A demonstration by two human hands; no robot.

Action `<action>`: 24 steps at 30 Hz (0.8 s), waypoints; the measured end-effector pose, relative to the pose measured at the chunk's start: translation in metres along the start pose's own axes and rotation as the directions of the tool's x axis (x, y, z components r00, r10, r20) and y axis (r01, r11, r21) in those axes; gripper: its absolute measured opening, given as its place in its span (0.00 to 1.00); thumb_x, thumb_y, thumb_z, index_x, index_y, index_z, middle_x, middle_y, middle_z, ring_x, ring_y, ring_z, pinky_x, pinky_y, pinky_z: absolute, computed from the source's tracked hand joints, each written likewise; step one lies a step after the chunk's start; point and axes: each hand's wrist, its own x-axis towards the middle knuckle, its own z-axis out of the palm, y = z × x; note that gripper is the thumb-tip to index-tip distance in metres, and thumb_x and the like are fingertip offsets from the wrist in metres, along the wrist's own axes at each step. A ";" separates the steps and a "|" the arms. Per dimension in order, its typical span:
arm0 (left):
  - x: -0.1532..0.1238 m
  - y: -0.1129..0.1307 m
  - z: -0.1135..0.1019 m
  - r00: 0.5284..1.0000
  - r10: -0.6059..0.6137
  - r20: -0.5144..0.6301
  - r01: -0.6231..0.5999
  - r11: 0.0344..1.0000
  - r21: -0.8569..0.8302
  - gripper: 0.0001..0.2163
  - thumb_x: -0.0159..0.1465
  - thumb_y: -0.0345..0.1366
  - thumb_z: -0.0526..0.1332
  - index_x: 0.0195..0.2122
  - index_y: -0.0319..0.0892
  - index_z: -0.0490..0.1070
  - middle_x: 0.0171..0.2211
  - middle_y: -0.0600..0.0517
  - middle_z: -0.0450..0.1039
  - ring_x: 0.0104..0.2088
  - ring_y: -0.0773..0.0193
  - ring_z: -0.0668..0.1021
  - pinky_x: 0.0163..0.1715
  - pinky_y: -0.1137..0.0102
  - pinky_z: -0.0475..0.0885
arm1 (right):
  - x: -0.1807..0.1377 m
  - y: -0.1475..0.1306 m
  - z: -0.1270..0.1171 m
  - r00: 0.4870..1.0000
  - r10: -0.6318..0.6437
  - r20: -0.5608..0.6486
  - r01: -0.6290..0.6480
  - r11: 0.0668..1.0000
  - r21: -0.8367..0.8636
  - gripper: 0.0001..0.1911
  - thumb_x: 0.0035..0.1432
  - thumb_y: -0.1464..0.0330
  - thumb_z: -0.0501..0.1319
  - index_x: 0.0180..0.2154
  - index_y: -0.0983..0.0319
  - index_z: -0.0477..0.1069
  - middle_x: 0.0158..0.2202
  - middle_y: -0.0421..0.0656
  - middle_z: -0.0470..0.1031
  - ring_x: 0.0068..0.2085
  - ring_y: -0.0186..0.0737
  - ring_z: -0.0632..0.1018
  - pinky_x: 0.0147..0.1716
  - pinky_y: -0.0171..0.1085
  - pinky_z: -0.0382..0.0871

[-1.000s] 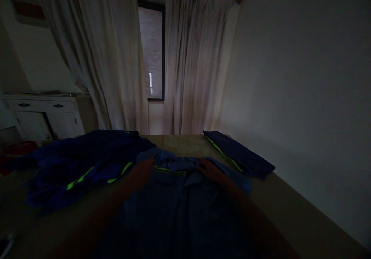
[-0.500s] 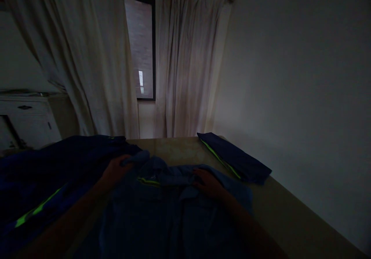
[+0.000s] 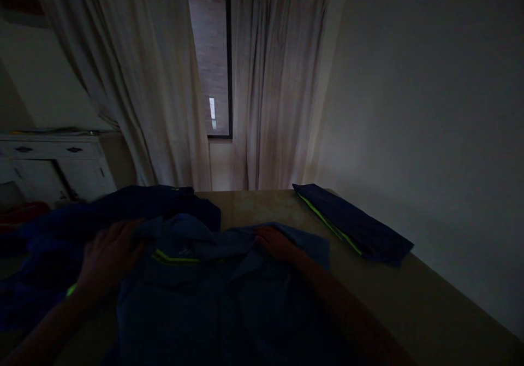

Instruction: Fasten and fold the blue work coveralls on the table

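A blue work shirt (image 3: 196,300) with a yellow-green strip on its chest lies front up before me on the table. My left hand (image 3: 108,257), slightly blurred, is at the shirt's left shoulder, fingers and thumb closed about the cloth edge. By the right side of the collar, my right hand (image 3: 274,241) has its fingers curled on the fabric. The shirt's lower part fades into shadow, and my fingertips are hard to make out.
A dark blue garment (image 3: 159,202) lies heaped to the left. A folded navy garment (image 3: 352,221) with green edging rests on the table (image 3: 262,205) at right, beside the wall (image 3: 429,136). Curtains (image 3: 164,93) and a white cabinet (image 3: 82,175) stand beyond.
My left hand has moved left and toward me. The shirt has shifted left, and its collar and shoulders lie flatter. The view has turned a little left; my right hand remains by the collar.
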 end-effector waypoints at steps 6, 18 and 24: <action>0.001 0.108 0.018 0.835 0.500 0.229 -0.389 0.832 -0.395 0.18 0.61 0.45 0.62 0.52 0.54 0.76 0.56 0.51 0.76 0.57 0.47 0.75 0.61 0.56 0.65 | 0.001 0.003 0.007 0.992 0.018 -0.121 -0.028 0.996 -0.085 0.08 0.66 0.65 0.58 0.43 0.61 0.73 0.44 0.48 0.76 0.48 0.47 0.75 0.52 0.45 0.68; 0.103 0.175 0.087 0.965 -0.107 0.239 0.217 0.837 -0.503 0.20 0.71 0.46 0.47 0.45 0.40 0.75 0.42 0.41 0.81 0.45 0.51 0.82 0.44 0.62 0.74 | 0.009 0.014 -0.012 0.741 0.413 -0.530 -0.237 0.899 0.368 0.18 0.70 0.53 0.49 0.49 0.56 0.68 0.44 0.47 0.79 0.44 0.45 0.80 0.47 0.43 0.72; 0.071 0.182 0.135 0.989 -0.070 0.133 0.139 0.760 -0.635 0.21 0.67 0.45 0.52 0.55 0.38 0.69 0.52 0.41 0.76 0.54 0.53 0.77 0.57 0.60 0.71 | 0.003 0.031 0.000 0.840 0.367 -0.400 -0.251 0.916 0.313 0.17 0.67 0.53 0.55 0.48 0.55 0.71 0.43 0.45 0.80 0.45 0.46 0.79 0.48 0.45 0.72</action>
